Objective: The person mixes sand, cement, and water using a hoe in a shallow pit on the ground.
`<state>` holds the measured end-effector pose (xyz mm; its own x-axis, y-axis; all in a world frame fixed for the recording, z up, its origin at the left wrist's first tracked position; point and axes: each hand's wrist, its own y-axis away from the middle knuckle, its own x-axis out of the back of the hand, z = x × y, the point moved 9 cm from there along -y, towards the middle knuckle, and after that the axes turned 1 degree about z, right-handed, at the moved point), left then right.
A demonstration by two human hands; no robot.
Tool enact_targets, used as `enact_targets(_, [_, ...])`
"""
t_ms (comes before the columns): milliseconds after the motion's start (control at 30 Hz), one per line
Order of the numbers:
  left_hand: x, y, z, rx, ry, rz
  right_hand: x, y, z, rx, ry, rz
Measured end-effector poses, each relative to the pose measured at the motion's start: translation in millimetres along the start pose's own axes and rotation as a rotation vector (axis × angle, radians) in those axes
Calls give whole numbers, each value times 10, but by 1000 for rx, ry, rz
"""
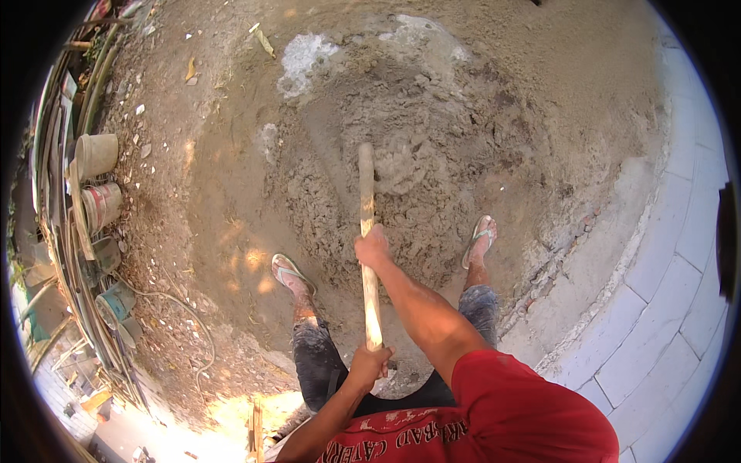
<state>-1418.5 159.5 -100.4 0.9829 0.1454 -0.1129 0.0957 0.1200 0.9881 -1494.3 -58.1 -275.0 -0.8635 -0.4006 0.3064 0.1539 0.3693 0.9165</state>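
Note:
A long pale wooden handle runs from close to my body out over a heap of wet grey-brown mortar. My right hand is wrapped round it about midway. Nearer my waist, my left hand grips its near end. The far part of the handle is coated in mud and ends over the mortar. Whatever head the tool has cannot be made out. Patches of white-grey powder lie at the heap's far edge.
My sandalled feet stand apart at the heap's near side. Buckets, poles and a hose line the left. A wall of pale blocks curves along the right, with a rough ledge beside it.

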Motion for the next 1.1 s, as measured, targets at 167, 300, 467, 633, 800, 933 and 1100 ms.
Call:
enact_targets(167, [398, 976, -655, 19, -443, 64, -112, 1279, 589, -108, -514, -69])
enact_targets(300, [-115, 373, -149, -96, -590, 84, 930, 931, 123, 114, -759, 38])
enact_targets(467, [-1593, -1012, 2400, -589, -695, 69, 3470, -296, -1452, 533, -552, 516])
enact_targets(633, [-1382, -1258, 2587, -398, -492, -91, 2982, -1190, -1450, 333, -499, 334])
enact_targets(800, [-9, -406, 426, -136, -820, 97, 675, -372, 634, -106, -547, 101])
enact_targets(933, [440, 950, 75, 35, -938, 179, 110, 974, 902, -155, -828, 25])
enact_targets(1100, [-126, 609, 230, -157, -868, 160, 1061, 933, 531, -63, -890, 81])
